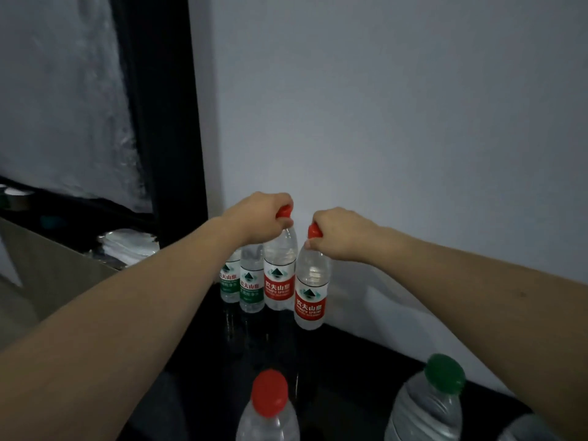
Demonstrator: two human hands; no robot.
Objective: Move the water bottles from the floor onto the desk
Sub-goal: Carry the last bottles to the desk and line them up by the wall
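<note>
— Bottles with red labels, two of them: where are they?

— Each hand holds one by its red cap. The left hand [257,218] grips the left bottle [280,268], the right hand [337,233] the right bottle [311,288]. Both hang upright over the dark desk [350,351], beside two green-label bottles [241,281].

— Do they touch the desk already?

— Hard to tell in this dim light — perhaps just above it. I judge this is the placing step; next, lower both gently, then open the fingers.
</note>
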